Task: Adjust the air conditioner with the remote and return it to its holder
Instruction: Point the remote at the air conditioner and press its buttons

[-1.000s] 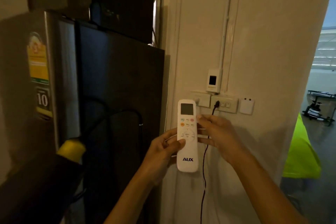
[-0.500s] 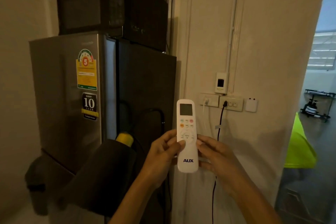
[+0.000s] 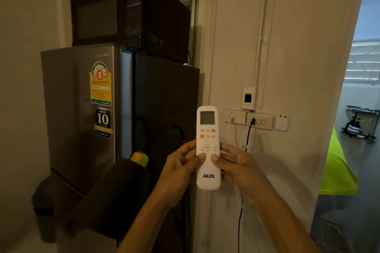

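Remote [image 3: 208, 148]: white, slim, "AUX" printed low on its face. You hold it upright in front of the wall [image 3: 304, 47], just left of the socket strip [image 3: 259, 121], display end up. Display reads blank or too dim to tell.

Left hand [image 3: 180, 170]: fingers curled round the remote's left edge, thumb pressed on the face just below the round button pad. Right hand [image 3: 239, 167]: mirrors it on the right edge, thumb tip beside the left thumb. Both hands are closed on the lower half of the body.

Handling, as a judgement: light, rigid plastic shell, smooth and a little slippery; likely to crack or shed its battery cover if dropped. Keep your hold on the side edges below the buttons, so a thumb is free for the keys and the top end stays clear to aim.

Outward from the remote: a black cable [image 3: 247, 135] hangs from the socket strip behind your right hand. Left of the remote stands a fridge [image 3: 82, 109] with a microwave [image 3: 127, 12] on top. No holder can be made out for certain; no air conditioner in view.
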